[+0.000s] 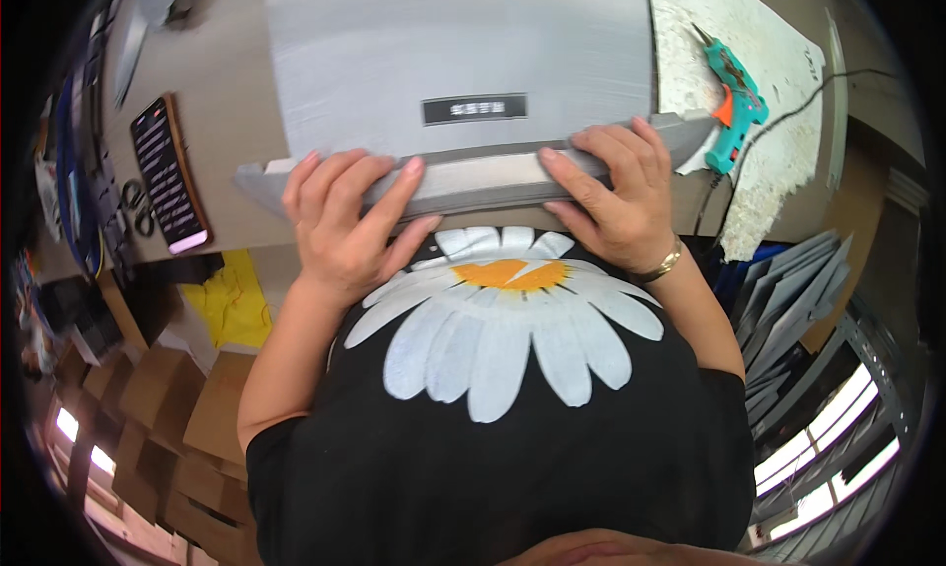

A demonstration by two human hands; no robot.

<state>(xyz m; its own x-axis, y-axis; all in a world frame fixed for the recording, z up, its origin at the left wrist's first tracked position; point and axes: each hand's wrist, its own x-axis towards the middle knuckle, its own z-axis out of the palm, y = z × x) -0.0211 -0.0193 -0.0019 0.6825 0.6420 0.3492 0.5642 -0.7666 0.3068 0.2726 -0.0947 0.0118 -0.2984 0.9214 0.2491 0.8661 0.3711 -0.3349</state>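
A large grey sheet (443, 44), probably card, lies on the table with a dark printed label (475, 109) close to its near side. Along that side runs a raised, folded grey flap (483, 175) with pointed ends and a paler strip down its middle. My left hand (340, 226) grips the flap's left part, fingers over the top and thumb at the near side. Toward the right end, my right hand (626, 197) holds it the same way, a gold-coloured band at the wrist. The flap's underside is hidden.
A teal glue gun (734, 103) lies on a glue-spotted white sheet (690, 34), its black cable running right. A phone (169, 172) and dark-handled scissors (138, 206) lie left. Below are cardboard boxes (163, 389), yellow material (232, 300) and, at right, stacked grey sheets (793, 300).
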